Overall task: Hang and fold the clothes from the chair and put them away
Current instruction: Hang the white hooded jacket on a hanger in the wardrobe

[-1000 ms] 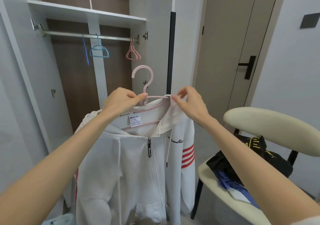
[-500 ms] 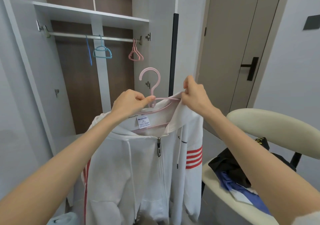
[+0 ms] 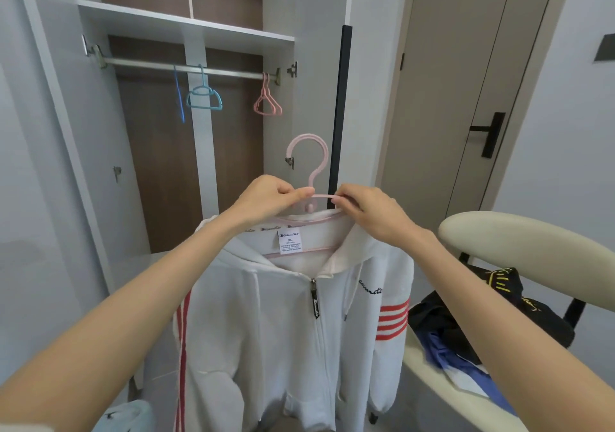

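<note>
Below the closet rail [image 3: 149, 64], our left hand [image 3: 269, 198] and right hand [image 3: 369, 213] pinch the stiff pink hanger [image 3: 311, 162], likely the best hold on the limp white hoodie [image 3: 266, 331].

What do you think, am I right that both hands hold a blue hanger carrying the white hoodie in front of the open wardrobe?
Not quite. The head view shows that the hanger held by the left hand and right hand is pink, not blue. It does carry the white hoodie in front of the open wardrobe.
</note>
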Demonstrator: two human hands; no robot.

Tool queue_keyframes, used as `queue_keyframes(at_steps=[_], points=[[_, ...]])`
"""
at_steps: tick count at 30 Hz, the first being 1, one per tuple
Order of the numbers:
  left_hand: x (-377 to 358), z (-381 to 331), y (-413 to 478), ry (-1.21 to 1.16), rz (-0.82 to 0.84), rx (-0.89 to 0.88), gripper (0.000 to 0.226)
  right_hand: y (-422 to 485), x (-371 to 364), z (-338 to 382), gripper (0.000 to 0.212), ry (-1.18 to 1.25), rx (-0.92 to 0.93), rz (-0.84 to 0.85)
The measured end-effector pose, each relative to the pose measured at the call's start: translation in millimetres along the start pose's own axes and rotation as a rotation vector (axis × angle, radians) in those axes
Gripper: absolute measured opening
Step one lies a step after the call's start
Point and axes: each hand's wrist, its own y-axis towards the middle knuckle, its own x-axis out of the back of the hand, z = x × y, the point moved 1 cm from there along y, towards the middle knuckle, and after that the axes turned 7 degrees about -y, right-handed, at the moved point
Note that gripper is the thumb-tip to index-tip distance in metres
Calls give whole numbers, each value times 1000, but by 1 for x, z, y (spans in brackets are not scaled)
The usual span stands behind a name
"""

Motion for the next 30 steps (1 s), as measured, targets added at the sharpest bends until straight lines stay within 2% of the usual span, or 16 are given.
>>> queue_keyframes(at_steps=[3, 6, 8, 12, 16, 18, 20, 22, 25, 28, 30], points=[[9, 1, 3, 57, -2, -59, 34, -2, 1, -6, 23, -80, -32, -81], [28, 11, 9, 307, -283, -78, 17, -4, 1, -14, 27, -151, -108, -163], [41, 23, 8, 423, -390, -32, 21, -7, 0, -19, 27, -173, -156, -200], [40, 43, 0, 509, -192, 182, 28, -10, -1, -17, 28, -205, -215, -285], [31, 39, -2, 769, -285, 205, 41, -14, 1, -9, 31, -261, -196, -343], [29, 35, -1, 864, -265, 229, 38, -16, 4, -6, 32, -284, -191, -359], [27, 33, 0, 925, -243, 238, 27, -17, 6, -3, 34, -307, -191, -358], [26, 29, 1, 986, -237, 220, 18, -17, 5, -1, 34, -338, -190, -331], [26, 28, -3, 1014, -282, 155, 19, -17, 6, -1, 35, -375, -198, -277], [29, 21, -3, 955, -383, 25, 21, -20, 5, -1, 32, -402, -149, -212], [25, 7, -1, 969, -389, -100, 22, -20, -1, 3, 31, -396, -115, -172]])
